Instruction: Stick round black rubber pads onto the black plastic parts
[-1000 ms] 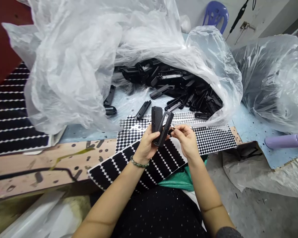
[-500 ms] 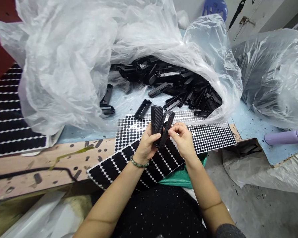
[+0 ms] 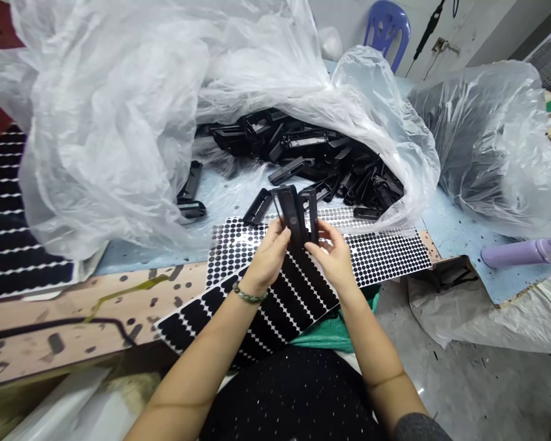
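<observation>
My left hand [image 3: 269, 254] is closed around the lower left side of an elongated black plastic case [image 3: 291, 214], its thumb lying along the front. The fingers of my right hand [image 3: 330, 254] grip a narrower black part [image 3: 309, 208] at its right. These two long parts stand side by side with a gap at the top; whether they are hinged together I cannot tell. Below the hands lies a sheet of black oblong stickers [image 3: 252, 300], overlapping a white sheet of black round dots [image 3: 386, 254]. Just behind, a similar black case [image 3: 258, 207] rests on the table.
A large clear plastic bag [image 3: 114, 122] spills a heap of black cases [image 3: 303, 144] onto the blue tabletop [image 3: 133, 254]. Another filled bag [image 3: 491, 141] and a purple bottle [image 3: 523, 252] are at the right. More sticker sheets [image 3: 22, 220] lie left, near a black cable [image 3: 73, 321].
The black case has turned in my hands, so its smooth face shows instead of the ribbed one. My right fingers have moved from a pinch at its edge to a grip on the narrower part.
</observation>
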`<state>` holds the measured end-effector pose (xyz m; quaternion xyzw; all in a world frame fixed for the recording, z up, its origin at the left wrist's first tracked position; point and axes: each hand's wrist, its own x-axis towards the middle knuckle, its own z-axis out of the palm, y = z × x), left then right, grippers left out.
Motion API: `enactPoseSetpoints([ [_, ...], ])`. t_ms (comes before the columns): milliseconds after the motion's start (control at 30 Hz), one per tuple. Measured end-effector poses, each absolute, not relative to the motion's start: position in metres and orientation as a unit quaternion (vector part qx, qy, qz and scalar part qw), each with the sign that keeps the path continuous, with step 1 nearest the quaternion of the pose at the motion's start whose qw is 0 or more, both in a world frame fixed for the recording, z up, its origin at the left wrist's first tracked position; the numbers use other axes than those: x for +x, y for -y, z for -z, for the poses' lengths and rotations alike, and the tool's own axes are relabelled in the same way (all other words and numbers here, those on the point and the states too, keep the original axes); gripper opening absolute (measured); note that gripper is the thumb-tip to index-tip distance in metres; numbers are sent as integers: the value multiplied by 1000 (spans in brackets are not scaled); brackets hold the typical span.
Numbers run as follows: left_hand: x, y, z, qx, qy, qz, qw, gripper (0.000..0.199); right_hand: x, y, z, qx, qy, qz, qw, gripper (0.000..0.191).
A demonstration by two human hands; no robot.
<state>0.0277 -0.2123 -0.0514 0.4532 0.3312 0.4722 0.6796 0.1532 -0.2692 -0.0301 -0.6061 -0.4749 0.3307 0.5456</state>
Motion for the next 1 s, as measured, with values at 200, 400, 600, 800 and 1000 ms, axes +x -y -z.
enactPoseSetpoints([
  [200, -8, 197, 34, 583, -456, -481, 471, 69, 188, 274, 13, -590, 692, -41, 415, 35],
  [400, -17, 186, -4, 741, -349, -277, 502, 42, 198, 277, -3, -493, 812, -70, 305, 42],
  [600, -14, 186, 9, 656, -310, -231, 648, 33, 199, 281, -2, -460, 834, -120, 280, 42],
  [800, -9, 210, 18, 437, -322, -195, 817, 19, 185, 286, 10, -547, 769, -59, 326, 33],
  [1000, -5, 224, 14, 423, -359, -196, 808, 28, 175, 282, 9, -520, 789, -52, 323, 18],
])
